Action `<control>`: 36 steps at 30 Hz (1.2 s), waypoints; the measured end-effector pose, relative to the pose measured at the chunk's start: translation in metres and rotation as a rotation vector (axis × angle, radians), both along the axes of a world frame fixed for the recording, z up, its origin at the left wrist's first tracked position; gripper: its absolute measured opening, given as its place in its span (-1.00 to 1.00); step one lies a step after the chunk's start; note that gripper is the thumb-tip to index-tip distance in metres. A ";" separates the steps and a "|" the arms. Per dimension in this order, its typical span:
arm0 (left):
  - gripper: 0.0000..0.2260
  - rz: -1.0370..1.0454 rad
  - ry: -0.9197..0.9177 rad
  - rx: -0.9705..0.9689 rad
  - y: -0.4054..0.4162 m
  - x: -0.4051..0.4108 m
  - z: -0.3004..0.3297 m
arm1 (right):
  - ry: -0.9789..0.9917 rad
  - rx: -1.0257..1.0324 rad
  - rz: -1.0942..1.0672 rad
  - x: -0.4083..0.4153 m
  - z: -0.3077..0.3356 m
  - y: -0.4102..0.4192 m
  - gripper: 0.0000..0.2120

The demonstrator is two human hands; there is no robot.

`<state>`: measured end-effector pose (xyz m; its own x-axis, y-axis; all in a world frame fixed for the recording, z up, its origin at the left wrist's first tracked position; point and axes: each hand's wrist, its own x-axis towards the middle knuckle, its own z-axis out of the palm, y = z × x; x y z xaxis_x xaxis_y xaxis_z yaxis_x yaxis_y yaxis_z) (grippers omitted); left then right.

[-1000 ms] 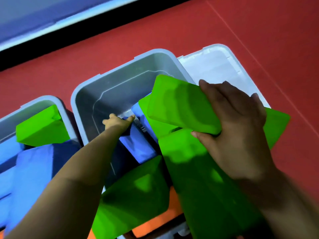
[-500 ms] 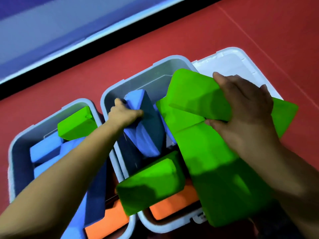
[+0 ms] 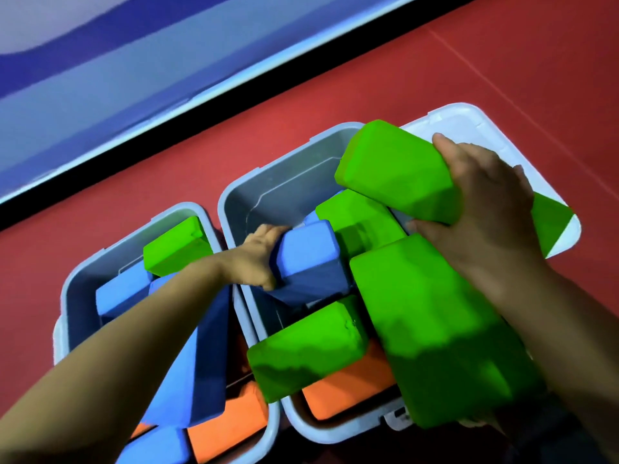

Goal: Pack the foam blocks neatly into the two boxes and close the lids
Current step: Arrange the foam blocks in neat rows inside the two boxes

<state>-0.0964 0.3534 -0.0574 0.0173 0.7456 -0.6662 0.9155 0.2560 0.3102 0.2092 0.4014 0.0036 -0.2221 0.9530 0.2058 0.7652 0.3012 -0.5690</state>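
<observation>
Two grey boxes stand side by side on the red floor: the left box and the right box. My left hand grips a blue foam block raised over the right box's middle. My right hand holds a green foam block tilted above the right box's far right corner. More green blocks and orange blocks lie loosely in the right box. The left box holds blue blocks, a green block and orange blocks.
A white lid lies on the floor right of the right box, with another green piece on it. A latch shows at the right box's near edge. A blue and white wall with a black base strip runs behind.
My left hand has lifted the blue block up out of the right box's bottom. My right hand keeps the green block, now tilted a little more. The camera has pulled back.
</observation>
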 end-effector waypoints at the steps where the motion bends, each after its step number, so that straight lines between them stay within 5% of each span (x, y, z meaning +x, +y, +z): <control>1: -0.03 -0.008 -0.005 -0.026 0.001 0.005 -0.006 | 0.002 -0.002 -0.003 0.001 -0.001 0.000 -0.02; 9: 0.08 0.121 -0.132 -0.291 -0.014 -0.003 -0.041 | 0.036 0.017 0.045 0.000 -0.005 0.003 -0.03; 12: -0.20 0.226 -0.233 -0.275 -0.022 0.002 -0.048 | 0.024 0.029 0.063 0.000 -0.006 0.001 -0.04; 18: -0.38 0.096 -0.011 -0.235 -0.021 0.011 -0.060 | 0.022 0.031 0.072 0.000 -0.007 -0.002 -0.07; 28: -0.31 0.137 0.197 -0.100 -0.032 0.030 -0.055 | 0.032 0.045 0.099 0.002 -0.011 -0.001 -0.09; 30: -0.36 0.351 0.058 0.144 -0.035 0.034 -0.039 | 0.062 0.067 0.096 0.000 -0.009 0.002 -0.13; 33: -0.53 0.684 -0.433 0.410 -0.048 0.035 0.006 | 0.117 0.102 0.094 -0.003 -0.001 0.001 -0.13; 36: -0.32 0.243 -0.503 0.371 -0.091 0.039 0.040 | 0.189 0.058 0.091 -0.008 0.010 -0.003 -0.09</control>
